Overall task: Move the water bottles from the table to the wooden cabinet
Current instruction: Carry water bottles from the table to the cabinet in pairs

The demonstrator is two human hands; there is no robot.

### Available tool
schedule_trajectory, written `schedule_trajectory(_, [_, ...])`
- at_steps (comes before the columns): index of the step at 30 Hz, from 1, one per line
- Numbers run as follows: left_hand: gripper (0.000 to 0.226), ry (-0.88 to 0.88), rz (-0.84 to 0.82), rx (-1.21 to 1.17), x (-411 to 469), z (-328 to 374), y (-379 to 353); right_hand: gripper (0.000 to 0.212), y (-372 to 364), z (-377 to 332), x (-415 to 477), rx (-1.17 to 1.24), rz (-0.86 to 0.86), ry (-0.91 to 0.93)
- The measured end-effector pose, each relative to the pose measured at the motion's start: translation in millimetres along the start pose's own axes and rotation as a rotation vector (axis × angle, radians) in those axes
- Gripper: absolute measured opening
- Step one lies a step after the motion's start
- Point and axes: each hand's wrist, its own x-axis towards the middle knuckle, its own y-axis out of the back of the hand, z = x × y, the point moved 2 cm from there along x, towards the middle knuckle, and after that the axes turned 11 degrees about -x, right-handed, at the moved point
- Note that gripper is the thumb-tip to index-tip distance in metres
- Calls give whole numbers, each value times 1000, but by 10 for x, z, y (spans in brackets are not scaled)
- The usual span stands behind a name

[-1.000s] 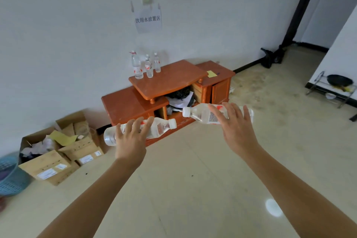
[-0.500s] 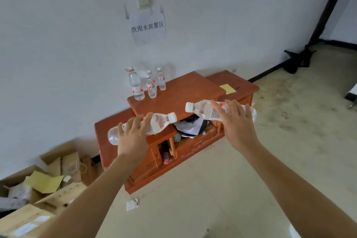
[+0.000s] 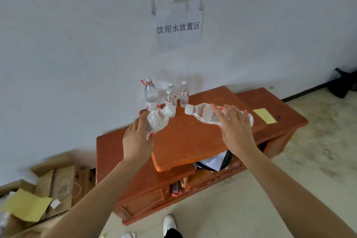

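I stand right in front of the orange wooden cabinet (image 3: 193,141). My left hand (image 3: 137,141) grips a clear water bottle (image 3: 157,120), tilted with its white cap up and to the right, over the raised top's left end. My right hand (image 3: 234,127) holds a second clear bottle (image 3: 204,113) almost level above the top, cap pointing left. Three small water bottles (image 3: 151,96) stand upright at the back left of the top, against the wall.
A paper sign (image 3: 178,29) hangs on the white wall above the cabinet. A yellow note (image 3: 264,115) lies on the cabinet's right section. Papers and a dark bag (image 3: 214,160) fill the open shelf. Cardboard boxes (image 3: 48,189) crowd the floor at left. My shoe (image 3: 169,224) is close to the cabinet's base.
I have walked up to the cabinet, which now fills the middle. My left hand has tipped its bottle from lying level to cap-up; both bottles now hang over the raised top.
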Motion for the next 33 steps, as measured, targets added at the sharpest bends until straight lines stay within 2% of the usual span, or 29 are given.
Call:
schedule_trajectory(6, [71, 142, -82, -130, 1156, -677, -362, 100, -515, -304, 1339, 99, -3, -28])
schedule_trajectory(10, [76, 284, -71, -151, 1824, -1080, -684, 94, -947, -518, 2084, 270, -22, -128])
schedule_trajectory(18, [82, 520, -51, -262, 2245, -1775, -1674, 86, -2171, -839, 2665, 617, -29, -276])
schedule_trajectory(21, [83, 593, -33, -289, 2289, -1989, -2018, 87, -2629, -968, 2744, 801, -88, -388])
schedule_trajectory(23, [82, 617, -31, -278, 2347, -2143, -2257, 84, -2951, -1036, 2781, 912, -130, -477])
schedule_trajectory(27, [83, 654, -6, -259, 2503, -2377, -2660, 76, -3505, -1144, 2875, 1133, -194, -535])
schedule_trajectory(33, [79, 659, 77, -243, 2477, -2554, -3013, 73, -3844, -1281, 3269, 1256, -138, -551])
